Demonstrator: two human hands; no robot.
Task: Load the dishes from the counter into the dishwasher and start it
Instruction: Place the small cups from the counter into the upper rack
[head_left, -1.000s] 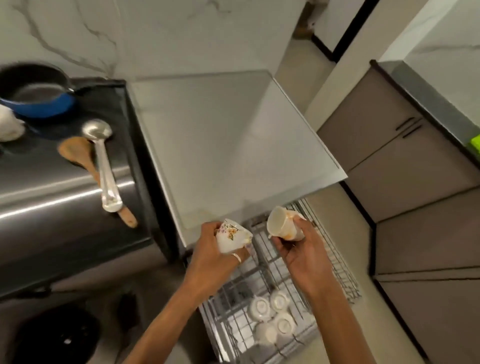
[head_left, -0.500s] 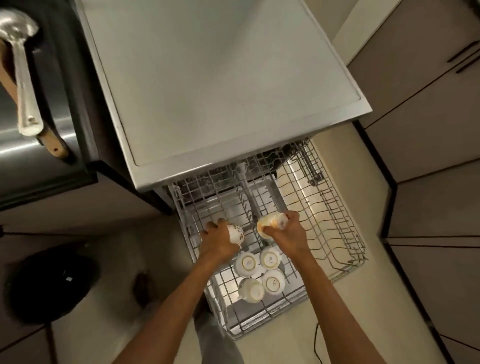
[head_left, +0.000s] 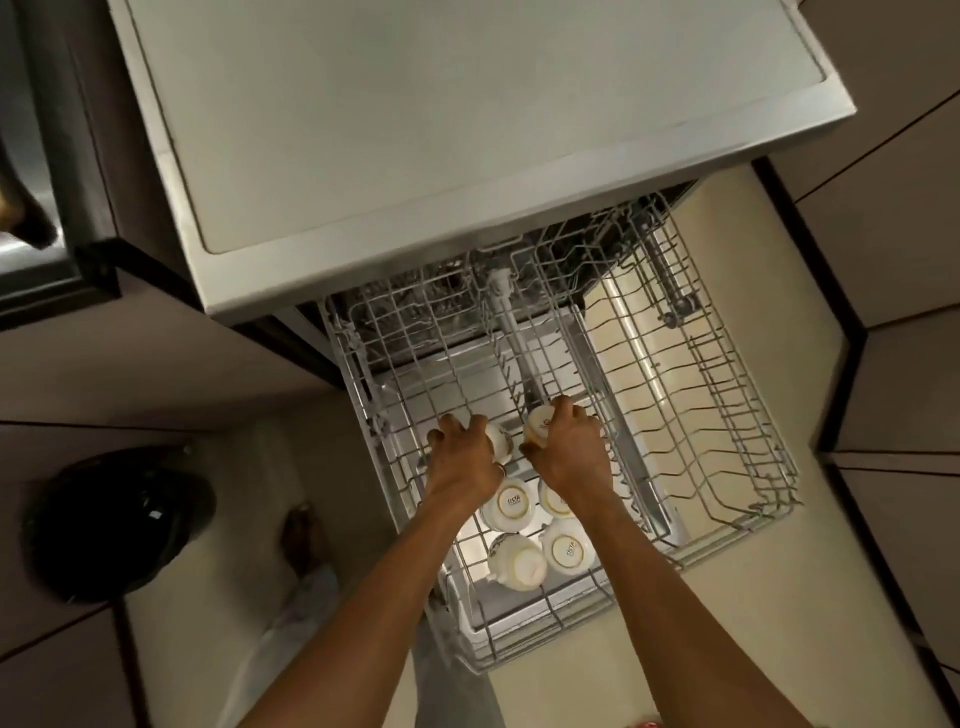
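The dishwasher's wire rack (head_left: 727, 467) is pulled out below the grey dishwasher top (head_left: 415, 130). Several white cups (head_left: 514, 501) sit upside down in the rack's left section. My left hand (head_left: 462, 457) grips a white floral cup (head_left: 500, 439) and holds it upside down on the rack, just beyond the others. My right hand (head_left: 569, 447) grips a second white cup (head_left: 540, 423) beside it, also bottom up. Both cups are partly hidden by my fingers.
A black round bin (head_left: 117, 525) stands on the floor at the left. Grey cabinet fronts (head_left: 893, 234) line the right side. The steel counter edge (head_left: 31, 208) shows at the upper left. My foot (head_left: 301, 535) is on the beige floor beside the rack.
Both hands have lowered the two cups from counter height into the rack. The view has tilted down, so the pan and spoons on the counter have left the frame.
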